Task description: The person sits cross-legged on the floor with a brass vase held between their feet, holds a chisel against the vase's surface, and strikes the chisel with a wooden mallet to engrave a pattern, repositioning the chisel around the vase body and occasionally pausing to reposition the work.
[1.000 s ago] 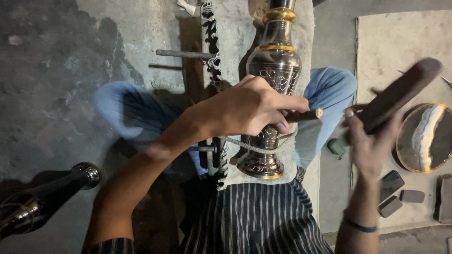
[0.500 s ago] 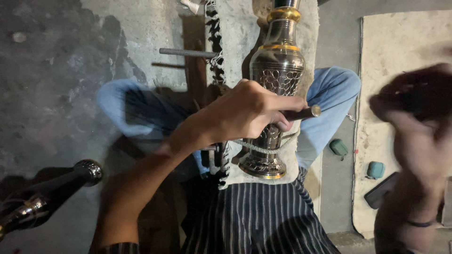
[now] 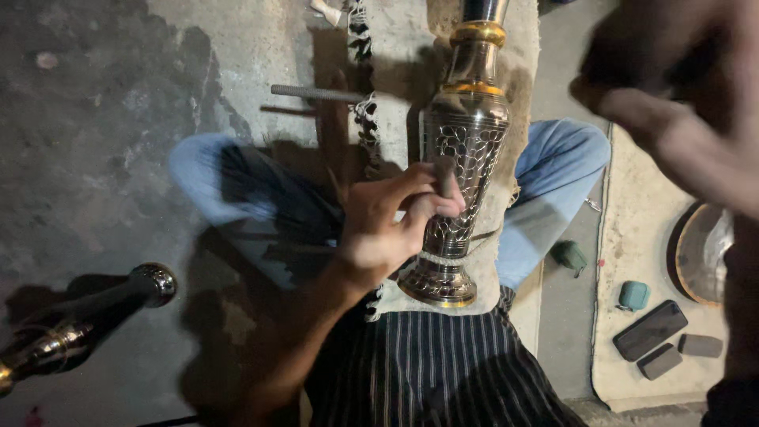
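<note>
Metal vase: silver body with cut leaf pattern and gold bands at the neck. It lies on a cloth across the person's lap, between the blue-trousered knees. Long axis runs near to far; the round foot sits near, against the striped shirt, and the neck points far, out of view at the top edge.

Left hand: fingers curled together around a short dark tool, whose tip rests on the vase's patterned belly. The hand sits just left of the vase's lower body.

Right hand: raised at upper right, blurred; whether it is closed on anything cannot be told.

Metal rod: lies left to right on the floor, far left of the vase.

Second metal piece: dark with a round knob, on the floor at near left, well apart.

Mat, right: carries a teal case, a phone, two small dark blocks and a round dish. A green pouch lies just beside the right knee.
</note>
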